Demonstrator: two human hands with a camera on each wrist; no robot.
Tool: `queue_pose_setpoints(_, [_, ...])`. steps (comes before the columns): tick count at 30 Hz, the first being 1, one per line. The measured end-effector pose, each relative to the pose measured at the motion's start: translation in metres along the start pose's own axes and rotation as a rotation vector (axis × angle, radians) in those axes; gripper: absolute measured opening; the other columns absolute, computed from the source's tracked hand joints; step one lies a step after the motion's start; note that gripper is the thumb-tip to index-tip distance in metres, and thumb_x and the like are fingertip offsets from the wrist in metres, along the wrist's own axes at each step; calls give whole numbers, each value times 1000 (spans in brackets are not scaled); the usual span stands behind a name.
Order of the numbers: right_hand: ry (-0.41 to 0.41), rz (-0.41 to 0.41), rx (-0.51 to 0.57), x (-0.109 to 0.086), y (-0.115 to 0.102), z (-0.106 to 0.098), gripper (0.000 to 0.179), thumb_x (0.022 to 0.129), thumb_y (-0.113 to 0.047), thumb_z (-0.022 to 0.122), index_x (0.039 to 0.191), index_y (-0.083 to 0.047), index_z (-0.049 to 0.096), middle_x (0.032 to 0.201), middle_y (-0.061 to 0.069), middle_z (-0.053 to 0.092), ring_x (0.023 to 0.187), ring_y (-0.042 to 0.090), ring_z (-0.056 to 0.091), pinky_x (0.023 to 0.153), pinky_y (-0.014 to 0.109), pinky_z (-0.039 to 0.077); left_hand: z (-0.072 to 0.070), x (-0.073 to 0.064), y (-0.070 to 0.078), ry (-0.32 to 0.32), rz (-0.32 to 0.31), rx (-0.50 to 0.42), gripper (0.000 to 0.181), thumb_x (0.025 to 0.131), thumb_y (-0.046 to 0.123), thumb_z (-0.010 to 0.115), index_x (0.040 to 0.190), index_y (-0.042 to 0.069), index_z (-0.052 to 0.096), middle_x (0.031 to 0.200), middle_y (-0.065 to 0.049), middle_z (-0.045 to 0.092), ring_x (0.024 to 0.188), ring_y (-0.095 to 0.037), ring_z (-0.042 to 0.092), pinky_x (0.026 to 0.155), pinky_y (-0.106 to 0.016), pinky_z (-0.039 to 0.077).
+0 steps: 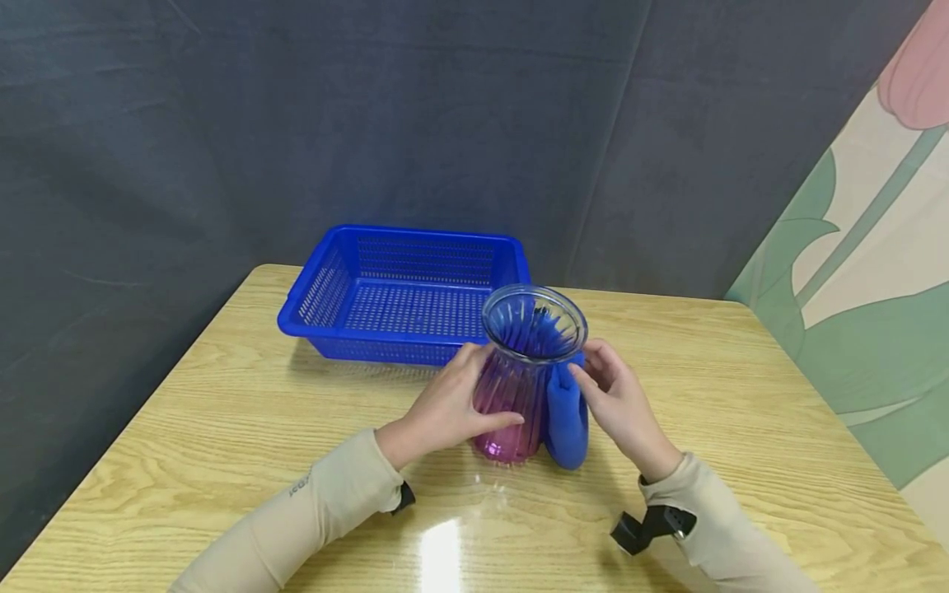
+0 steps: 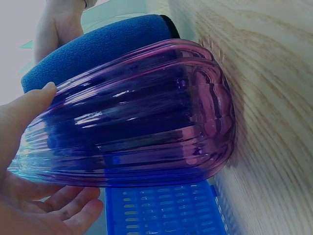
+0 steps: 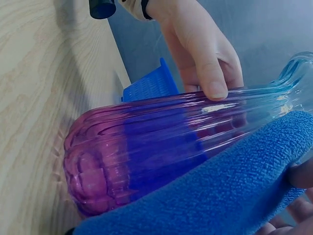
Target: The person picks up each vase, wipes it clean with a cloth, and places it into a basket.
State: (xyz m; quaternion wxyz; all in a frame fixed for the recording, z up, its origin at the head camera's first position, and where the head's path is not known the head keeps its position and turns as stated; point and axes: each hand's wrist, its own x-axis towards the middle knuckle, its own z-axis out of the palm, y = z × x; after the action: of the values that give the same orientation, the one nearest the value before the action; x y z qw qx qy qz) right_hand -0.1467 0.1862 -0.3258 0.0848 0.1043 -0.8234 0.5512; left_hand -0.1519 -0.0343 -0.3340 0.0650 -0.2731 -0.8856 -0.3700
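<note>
A ribbed glass vase (image 1: 507, 395), bluish at its flared rim and pink toward the base, is upright at the middle of the table. My left hand (image 1: 448, 408) grips its left side, with the thumb across the front and the fingers behind. Against the vase's right side lies a folded blue cloth (image 1: 567, 424), fuzzy like a towel in the right wrist view. My right hand (image 1: 623, 408) pinches this cloth near its top between thumb and fingers. The vase's base is on or very close to the tabletop; I cannot tell which.
Behind the vase and to its left stands a blue perforated plastic basket (image 1: 393, 335), near the table's back edge. The wooden table (image 1: 741, 412) meets a dark curtain (image 1: 445, 123) at the back. A tulip-patterned cloth (image 1: 890, 346) hangs on the right.
</note>
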Motion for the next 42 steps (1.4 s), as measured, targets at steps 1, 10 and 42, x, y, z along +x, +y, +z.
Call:
queue_pose_setpoints(1, [0, -3, 4, 0, -1, 0, 21, 94, -3, 51, 115, 2, 50, 95, -30, 58, 87, -7, 57, 76, 11, 48, 0, 0, 0, 1, 5, 2, 89, 69, 42, 80, 141, 11, 38, 126, -12, 50, 112, -27, 55, 97, -43, 49])
queue_pose_setpoints(10, [-3, -64, 54, 3, -8, -3, 23, 94, -1, 49, 116, 4, 49, 99, -31, 59, 91, -8, 58, 78, 9, 49, 0, -1, -1, 4, 27, 1, 87, 70, 42, 79, 140, 10, 38, 127, -12, 50, 114, -27, 55, 98, -44, 49])
queue_pose_setpoints(42, [33, -144, 282, 3, -23, -16, 22, 94, -6, 51, 115, -14, 54, 104, -14, 66, 89, 0, 62, 71, 13, 53, -3, -1, -7, -101, 10, -68, 95, 74, 37, 76, 150, 21, 21, 146, -11, 38, 128, -31, 46, 103, -51, 43])
